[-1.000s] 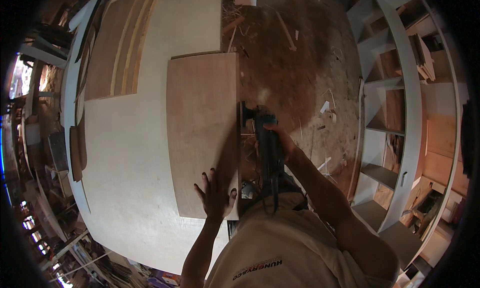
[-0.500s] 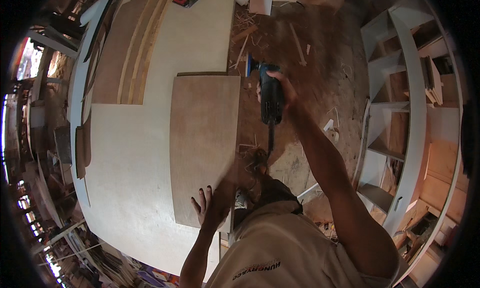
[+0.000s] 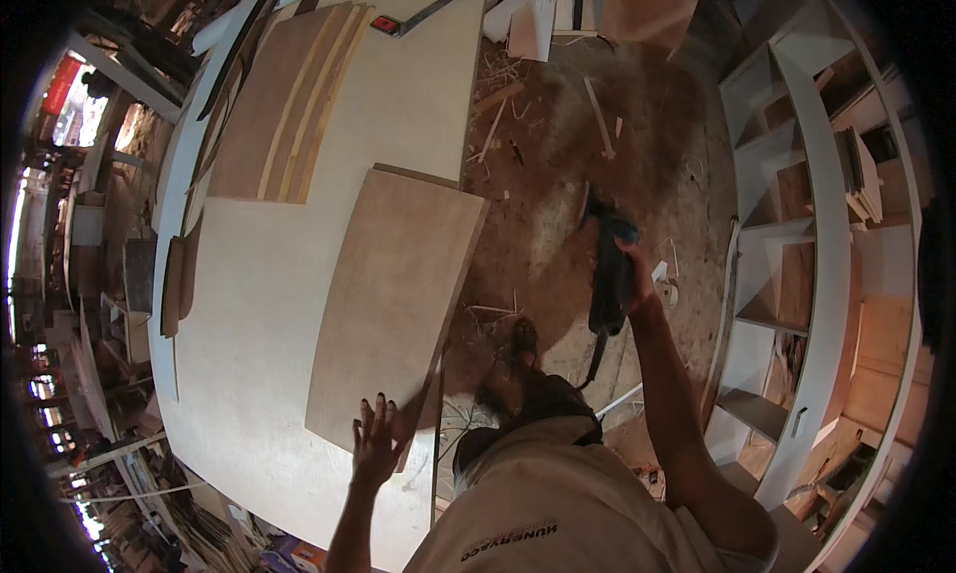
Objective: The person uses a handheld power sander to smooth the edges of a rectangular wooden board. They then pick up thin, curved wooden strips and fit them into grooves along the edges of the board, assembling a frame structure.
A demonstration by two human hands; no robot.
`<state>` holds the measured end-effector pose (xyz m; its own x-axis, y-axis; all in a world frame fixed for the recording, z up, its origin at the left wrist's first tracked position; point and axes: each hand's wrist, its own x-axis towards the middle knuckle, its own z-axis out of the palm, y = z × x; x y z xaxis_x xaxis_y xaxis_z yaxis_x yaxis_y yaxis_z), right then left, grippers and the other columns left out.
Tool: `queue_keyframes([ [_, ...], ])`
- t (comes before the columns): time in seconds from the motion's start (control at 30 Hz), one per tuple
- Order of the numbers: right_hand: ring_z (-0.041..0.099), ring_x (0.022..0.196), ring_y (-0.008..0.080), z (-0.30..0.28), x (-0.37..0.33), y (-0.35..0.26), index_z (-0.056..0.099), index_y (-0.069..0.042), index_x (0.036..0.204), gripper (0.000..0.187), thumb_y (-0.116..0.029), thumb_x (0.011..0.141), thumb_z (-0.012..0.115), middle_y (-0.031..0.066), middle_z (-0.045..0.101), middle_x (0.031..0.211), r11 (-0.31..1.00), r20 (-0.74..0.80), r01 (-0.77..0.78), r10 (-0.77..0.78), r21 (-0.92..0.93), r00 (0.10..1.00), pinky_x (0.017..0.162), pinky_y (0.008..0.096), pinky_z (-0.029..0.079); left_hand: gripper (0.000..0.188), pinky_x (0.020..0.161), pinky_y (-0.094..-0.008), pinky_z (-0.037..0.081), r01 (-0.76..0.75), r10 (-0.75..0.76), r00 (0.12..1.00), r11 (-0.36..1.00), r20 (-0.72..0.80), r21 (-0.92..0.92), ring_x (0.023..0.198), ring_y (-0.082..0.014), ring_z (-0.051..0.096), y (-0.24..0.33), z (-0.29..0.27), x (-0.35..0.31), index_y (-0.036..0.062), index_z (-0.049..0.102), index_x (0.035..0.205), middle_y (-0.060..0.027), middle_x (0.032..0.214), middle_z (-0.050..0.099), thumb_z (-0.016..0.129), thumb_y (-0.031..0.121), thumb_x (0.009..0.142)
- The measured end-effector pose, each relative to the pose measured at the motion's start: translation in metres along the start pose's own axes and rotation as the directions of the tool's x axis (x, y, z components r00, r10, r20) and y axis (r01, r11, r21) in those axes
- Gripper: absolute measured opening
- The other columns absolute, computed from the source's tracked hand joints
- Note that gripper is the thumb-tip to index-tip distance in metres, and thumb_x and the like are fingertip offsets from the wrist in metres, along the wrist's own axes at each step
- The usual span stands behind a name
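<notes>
A: Starting closest to the person, what were the hands doing?

B: They were well apart. The left hand (image 3: 372, 444) lay with its fingers slightly spread on the near end of a flat brown board (image 3: 393, 299), gripping nothing. The right hand (image 3: 637, 272) was wrapped around a dark power tool (image 3: 608, 279), held out over the floor (image 3: 687, 165) beyond the worktop's right edge.

A: And how did the board lie?

B: On the worktop (image 3: 239, 374), along its right edge. Its long axis slanted from near left to far right, so its far right corner poked out past that edge. The left hand was the nearer one; from the right hand, the board lay to the left, across a gap. The tool's blurred disc (image 3: 586, 205) was on its left side, toward the board but apart from it.

A: What else was around?

B: A cord (image 3: 597, 359) trailed from the tool toward the person. A thin piece (image 3: 416, 176) showed under the board's far end. Farther off, layered panels (image 3: 264, 120) lay toward the worktop's far left corner, and a red-and-black square (image 3: 386, 23) near its far edge. Shelving (image 3: 822, 165) stood right, across the floor.
</notes>
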<state>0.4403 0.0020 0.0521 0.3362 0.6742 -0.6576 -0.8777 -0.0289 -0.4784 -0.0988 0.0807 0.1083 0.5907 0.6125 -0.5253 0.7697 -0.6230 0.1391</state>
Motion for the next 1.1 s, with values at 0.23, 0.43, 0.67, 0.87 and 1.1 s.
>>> queue_keyframes([
  [0.23,0.065,0.078,0.0262,-0.053,-0.11,0.074,0.058,-0.007,0.111,0.042,-0.032,0.08,0.07,0.0127,0.065,0.093,0.998,-0.054,-0.025,0.028,0.054,0.998,0.068,0.0412,0.054,0.058,0.103,-0.051,0.042,0.071,-0.1,0.959,0.991,-0.265,-0.114,0.132,-0.0403,0.044,-0.215,0.037,0.02,0.0086,0.028,0.152,-0.0182,0.148,0.039,0.046,0.032,0.101],
  [0.43,0.065,0.078,0.0253,-0.07,-0.185,0.143,0.056,-0.006,0.113,0.044,-0.03,0.079,0.07,0.0112,0.064,0.094,0.989,-0.036,0.064,-0.06,0.137,0.998,0.068,0.0411,0.056,0.092,0.104,-0.0567,0.032,0.457,-0.689,0.594,0.714,-0.416,-0.53,0.129,-0.0399,0.039,-0.091,-0.019,0.162,-0.0018,0.043,0.137,-0.0219,0.136,0.045,0.051,0.071,0.082],
  [0.67,0.065,0.072,0.0273,-0.094,-0.251,0.194,0.055,-0.006,0.114,0.045,-0.031,0.079,0.069,0.0109,0.063,0.089,0.981,-0.146,0.125,-0.103,0.15,0.984,0.066,0.0411,0.057,0.082,0.1,-0.0563,0.033,0.269,-0.439,0.604,0.898,-0.666,-0.348,0.121,-0.0391,0.042,-0.038,0.031,0.092,-0.0005,0.05,0.128,-0.0184,0.125,0.048,0.057,0.067,0.082],
  [0.87,0.066,0.075,0.0274,-0.095,-0.287,0.206,0.057,-0.003,0.111,0.044,-0.026,0.077,0.072,0.0109,0.065,0.088,0.992,-0.221,0.12,-0.126,-0.037,0.967,0.067,0.0404,0.057,0.073,0.096,-0.0581,0.036,0.167,-0.305,0.642,0.951,-0.704,-0.26,0.117,-0.0397,0.044,-0.126,0.034,0.061,0.0049,0.049,0.132,-0.0179,0.123,0.048,0.059,0.062,0.086],
  [1.1,0.063,0.078,0.0175,-0.07,-0.268,0.193,0.064,-0.001,0.101,0.036,-0.016,0.072,0.079,0.0054,0.065,0.087,0.934,-0.228,0.037,-0.125,-0.356,0.965,0.074,0.0347,0.051,0.077,0.103,-0.0585,0.029,0.383,-0.457,0.689,0.888,-0.562,-0.254,0.124,-0.0409,0.039,-0.112,0.051,0.07,0.0021,0.046,0.134,-0.0192,0.128,0.044,0.053,0.064,0.089],
])
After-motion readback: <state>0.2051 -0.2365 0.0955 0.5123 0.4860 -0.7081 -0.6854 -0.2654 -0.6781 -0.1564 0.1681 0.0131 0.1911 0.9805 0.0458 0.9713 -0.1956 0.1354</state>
